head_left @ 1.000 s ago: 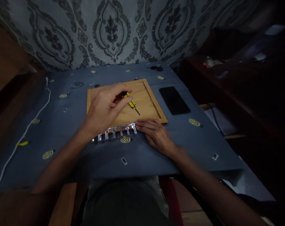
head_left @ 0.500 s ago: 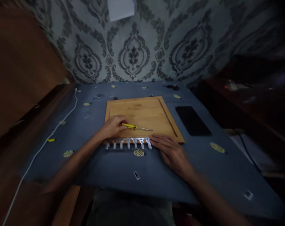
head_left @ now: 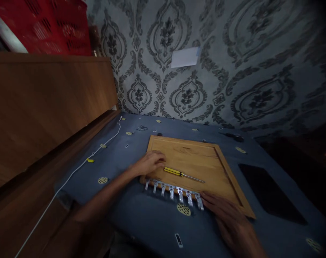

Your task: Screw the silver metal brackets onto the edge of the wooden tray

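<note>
A yellow-and-black screwdriver (head_left: pixel 175 171) lies on the wooden board (head_left: pixel 192 157), its metal shaft pointing right. My left hand (head_left: pixel 149 163) rests over the board's left side, loosely curled, fingertips just off the screwdriver's handle and holding nothing. Along the board's front edge sits a silver metal rack strip with several hooks (head_left: pixel 180 195) hanging over the side. My right hand (head_left: pixel 230 215) lies flat at the front right edge of the board, fingers stretched out, tips beside the strip's right end; whether they touch it I cannot tell.
A black phone-like slab (head_left: pixel 270 193) lies right of the board on the blue patterned tablecloth (head_left: pixel 136 215). A white cable (head_left: pixel 79 166) runs down the left side, near a small yellow piece (head_left: pixel 90 161). Behind left stand a wooden cabinet (head_left: pixel 52 93) and a red basket (head_left: pixel 68 28).
My left hand has let go of the screwdriver, which now lies on the board. My right hand stays by the strip's end. The view has swung left and up, bringing in the red basket.
</note>
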A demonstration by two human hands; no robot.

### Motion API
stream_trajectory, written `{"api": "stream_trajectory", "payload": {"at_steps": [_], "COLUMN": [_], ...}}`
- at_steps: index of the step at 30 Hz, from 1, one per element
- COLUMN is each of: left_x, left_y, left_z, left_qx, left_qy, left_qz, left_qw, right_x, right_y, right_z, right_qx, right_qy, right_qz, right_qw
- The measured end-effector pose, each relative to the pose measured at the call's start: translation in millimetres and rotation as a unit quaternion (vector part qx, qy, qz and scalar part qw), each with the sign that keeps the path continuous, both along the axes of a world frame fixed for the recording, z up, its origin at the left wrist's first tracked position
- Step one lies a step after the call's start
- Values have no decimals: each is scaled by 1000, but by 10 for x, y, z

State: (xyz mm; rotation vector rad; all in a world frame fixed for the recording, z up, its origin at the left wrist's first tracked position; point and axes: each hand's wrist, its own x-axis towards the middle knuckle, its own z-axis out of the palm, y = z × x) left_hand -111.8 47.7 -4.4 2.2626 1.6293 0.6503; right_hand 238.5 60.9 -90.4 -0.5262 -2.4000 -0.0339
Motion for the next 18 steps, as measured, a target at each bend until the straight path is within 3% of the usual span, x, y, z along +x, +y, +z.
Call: {"api": "stream_trajectory", "payload": {"at_steps": [5,11,14,18], "left_x": [-408,-1163,-1421,-1507], "left_y": [109,493,649,754], "left_z": [-40,-127,-134,-205], "left_qx": [28,53,58,44], "left_qy": [-9,14,31,45], "left_qz": [78,257,312,311], "left_qw": [996,965,948,948], "right_x": [48,62,18,-73], "right_y": [37,107,49,-137], "right_z": [-103,-339,-204,122], "right_qx": [-16,-25,-38,-57], "right_qy": [5,26,16,-6], "right_qz": [-1,-27,-29,-29], "right_qw": [1000,999,999,998]}}
